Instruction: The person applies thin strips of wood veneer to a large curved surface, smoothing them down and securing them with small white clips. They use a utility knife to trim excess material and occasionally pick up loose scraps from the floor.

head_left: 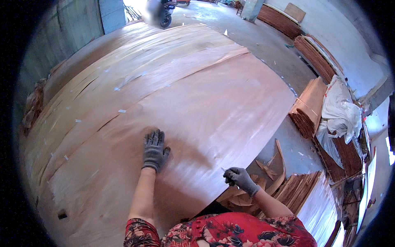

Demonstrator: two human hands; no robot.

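A wide, pale pinkish wood veneer sheet (222, 94) covers most of the view, with overlapping seams and small white tape pieces (122, 111) toward the left. My left hand (155, 150), in a grey glove, lies flat on the sheet with fingers apart. Near the sheet's lower right edge, my gloved right hand (240, 180) is closed on a thin light-coloured tool (224, 169), possibly a blade; most of it is hidden in my fingers.
Veneer bundles (305, 103), a crumpled white plastic cover (338, 111) and another stack (308, 206) stand at the right, beside scraps (279, 158) on the floor. Farther back are more stacks (277, 22), a pillar (251, 10) and a parked two-wheeler (166, 16). A wall (61, 33) borders the left.
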